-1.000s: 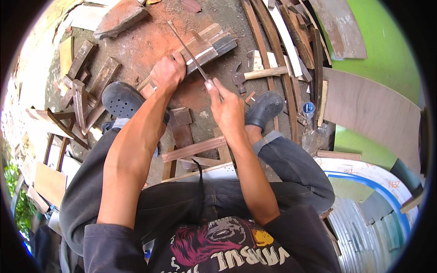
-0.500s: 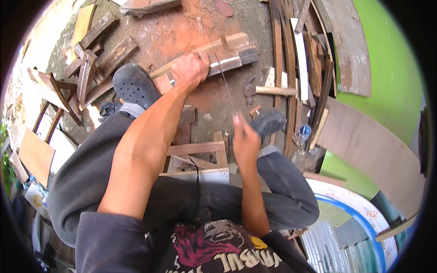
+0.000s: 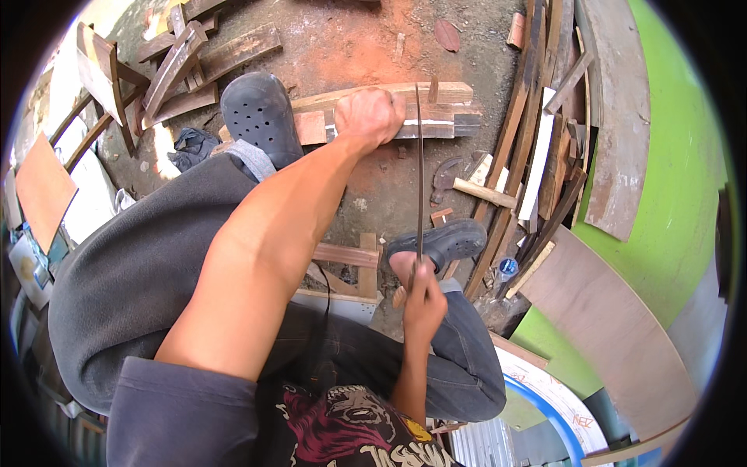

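My left hand (image 3: 369,117) is closed around a dark wooden piece with a white stripe (image 3: 430,127), bearing down on it. Beneath and behind that piece lies a light brown plank (image 3: 447,93) on the ground. My right hand (image 3: 424,305) is wrapped round the near end of a handsaw (image 3: 420,187), its handle mostly hidden by the fingers. Seen almost edge-on, the narrow blade runs away from me and crosses the wood just right of my left hand. My left-side clog (image 3: 257,117) rests by the wood's left end.
A hammer (image 3: 484,192) lies right of the wood, near my other clog (image 3: 459,241). Long wooden strips (image 3: 510,117) and a green board (image 3: 669,156) are on the right. Wood offcuts (image 3: 233,58) lie at the far left. A small wooden frame (image 3: 346,255) stands between my legs.
My right hand has drawn back toward my body with the saw. The left hand keeps its grip on the wood. The whole view has shifted a little.
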Demonstrator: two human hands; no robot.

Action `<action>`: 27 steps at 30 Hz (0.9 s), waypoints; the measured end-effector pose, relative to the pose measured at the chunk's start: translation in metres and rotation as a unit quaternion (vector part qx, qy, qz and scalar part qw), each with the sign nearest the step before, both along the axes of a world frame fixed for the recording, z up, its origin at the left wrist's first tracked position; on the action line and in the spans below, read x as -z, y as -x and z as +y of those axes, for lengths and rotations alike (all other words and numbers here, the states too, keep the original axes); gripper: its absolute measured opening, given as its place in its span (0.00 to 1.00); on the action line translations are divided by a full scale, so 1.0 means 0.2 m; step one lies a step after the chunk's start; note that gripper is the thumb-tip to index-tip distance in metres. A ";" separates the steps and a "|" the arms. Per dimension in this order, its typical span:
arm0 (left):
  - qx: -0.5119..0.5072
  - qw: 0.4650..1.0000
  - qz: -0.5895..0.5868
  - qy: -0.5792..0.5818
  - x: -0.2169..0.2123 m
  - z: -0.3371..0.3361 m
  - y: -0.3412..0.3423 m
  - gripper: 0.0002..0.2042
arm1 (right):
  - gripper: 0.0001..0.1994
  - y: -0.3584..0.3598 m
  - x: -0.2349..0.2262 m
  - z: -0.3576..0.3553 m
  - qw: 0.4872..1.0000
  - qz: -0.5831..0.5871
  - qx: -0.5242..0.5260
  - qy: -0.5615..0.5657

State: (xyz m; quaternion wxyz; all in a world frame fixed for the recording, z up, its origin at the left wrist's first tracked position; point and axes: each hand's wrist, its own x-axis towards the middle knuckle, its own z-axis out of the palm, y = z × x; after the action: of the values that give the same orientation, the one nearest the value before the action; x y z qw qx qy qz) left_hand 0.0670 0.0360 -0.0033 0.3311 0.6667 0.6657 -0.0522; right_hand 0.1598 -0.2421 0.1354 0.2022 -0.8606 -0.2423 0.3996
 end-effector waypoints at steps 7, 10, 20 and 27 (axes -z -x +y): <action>0.025 0.999 -0.005 0.020 -0.01 0.06 -0.07 0.28 | 0.24 -0.03 0.32 0.54 0.991 -0.079 -0.054 -0.092; 0.022 0.999 0.012 0.033 0.00 -0.01 -0.04 0.28 | 0.25 -0.09 0.21 0.48 0.998 -0.030 -0.034 -0.037; 0.030 0.999 0.008 0.021 -0.01 0.00 -0.07 0.29 | 0.23 -0.10 0.24 0.65 0.995 -0.002 -0.085 -0.046; 0.009 1.000 0.019 0.002 0.01 0.01 -0.03 0.29 | 0.22 -0.08 -0.06 -0.08 0.999 -0.020 -0.036 -0.028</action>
State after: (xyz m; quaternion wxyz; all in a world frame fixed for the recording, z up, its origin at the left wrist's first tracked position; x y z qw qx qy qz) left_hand 0.0732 0.0382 -0.0062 0.3195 0.6709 0.6656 -0.0689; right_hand 0.1754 -0.2586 0.1480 0.2066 -0.8534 -0.2877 0.3824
